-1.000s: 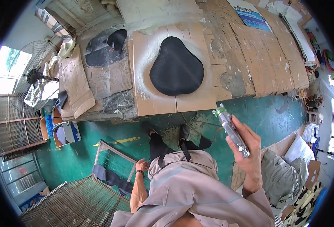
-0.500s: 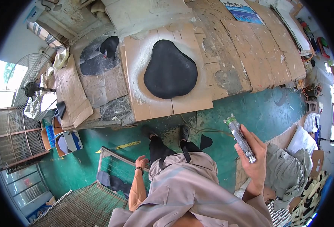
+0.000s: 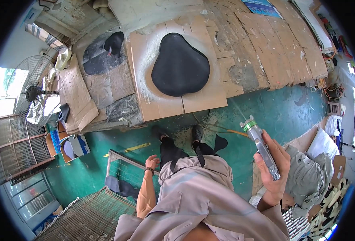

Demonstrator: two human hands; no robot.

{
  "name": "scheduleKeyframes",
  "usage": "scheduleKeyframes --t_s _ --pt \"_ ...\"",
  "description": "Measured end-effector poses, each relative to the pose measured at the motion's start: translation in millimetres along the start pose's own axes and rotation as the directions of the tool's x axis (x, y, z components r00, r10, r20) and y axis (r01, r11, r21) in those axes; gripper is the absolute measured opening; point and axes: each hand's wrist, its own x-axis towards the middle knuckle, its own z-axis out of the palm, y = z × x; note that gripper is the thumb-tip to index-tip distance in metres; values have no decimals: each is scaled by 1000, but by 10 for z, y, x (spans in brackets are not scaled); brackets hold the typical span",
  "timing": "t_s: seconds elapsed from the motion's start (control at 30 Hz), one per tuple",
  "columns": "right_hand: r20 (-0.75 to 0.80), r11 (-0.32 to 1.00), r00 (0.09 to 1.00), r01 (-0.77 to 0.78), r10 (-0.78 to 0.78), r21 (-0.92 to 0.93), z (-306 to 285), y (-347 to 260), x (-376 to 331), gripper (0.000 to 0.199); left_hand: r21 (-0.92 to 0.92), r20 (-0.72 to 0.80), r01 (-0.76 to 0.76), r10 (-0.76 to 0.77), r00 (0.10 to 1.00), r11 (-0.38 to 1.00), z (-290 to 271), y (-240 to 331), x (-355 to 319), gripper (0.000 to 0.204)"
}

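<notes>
My right hand [image 3: 276,172] is wrapped round the body of a silver spray gun [image 3: 268,156] with a green ring near its nozzle. A faint streak of mist leaves the nozzle toward the cardboard-covered bench. On the bench a black, rounded-triangular bicycle saddle cover [image 3: 180,66] lies on a cardboard sheet [image 3: 205,103], ringed by whitish overspray. The gun is held apart from it, to the right and nearer to me. Low at my left side hangs my left hand [image 3: 152,162], empty, its fingers loosely apart. It is nearest to a metal-framed mesh rack [image 3: 123,158].
An orange hose [image 3: 238,132] runs behind the gun. At the left stand a large fan [image 3: 32,93] and a wire rack [image 3: 22,144]. A black offcut [image 3: 221,142] lies on the green floor. Grey cloth [image 3: 304,170] is heaped on my right. A smaller black piece [image 3: 114,42] sits on the bench.
My right hand and the spray gun have shifted slightly right and the gun has turned a little. A mist streak now shows at its nozzle. The left hand stays at my side.
</notes>
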Motion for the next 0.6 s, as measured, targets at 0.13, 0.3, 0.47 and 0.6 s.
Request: scheduleKeyframes --t_s 0.13,0.3,0.47,0.6 --pt "199 997 978 -52 62 -54 -153 100 -118 52 -16 -25 69 -69 997 997 63 -71 -85 39" --pt "180 998 983 -39 47 -49 -139 124 -170 57 51 -30 74 -73 997 996 107 -97 -95 37" --pt "317 995 948 41 -9 -94 -241 121 -237 65 51 -34 -3 5 999 999 59 -48 31 37" --pt "152 992 980 -124 127 -27 -250 183 -305 49 13 -51 -249 249 967 968 136 405 223 33"
